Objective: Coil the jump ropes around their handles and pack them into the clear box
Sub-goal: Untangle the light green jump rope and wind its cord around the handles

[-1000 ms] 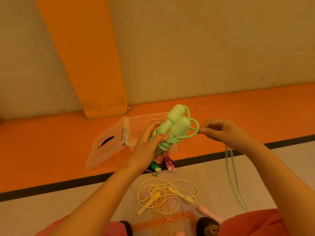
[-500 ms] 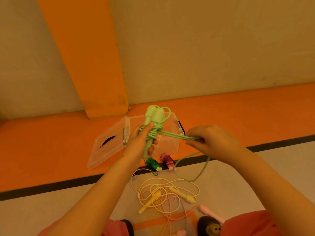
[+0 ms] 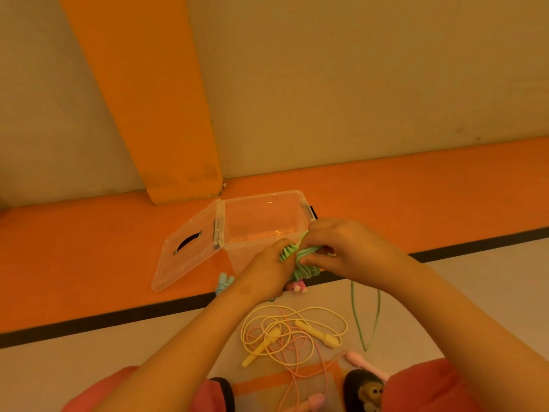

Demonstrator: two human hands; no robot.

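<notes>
Both hands grip the green jump rope — the left hand around its ribbed coil, the right hand pinching smooth strands — just in front of the clear box, glossy plastic, its lid hinged open. A yellow rope lies loosely tangled on the floor; no writing is readable.

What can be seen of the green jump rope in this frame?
The green jump rope is a thin, pale green cord of smooth plastic look, mostly wound into tight coils around its handles, which are hidden. The bundle is held in the air in front of the clear box, gripped by the left hand and the right hand, whose fingers pinch the cord. One long unwound loop hangs down from the right hand to the floor.
</notes>
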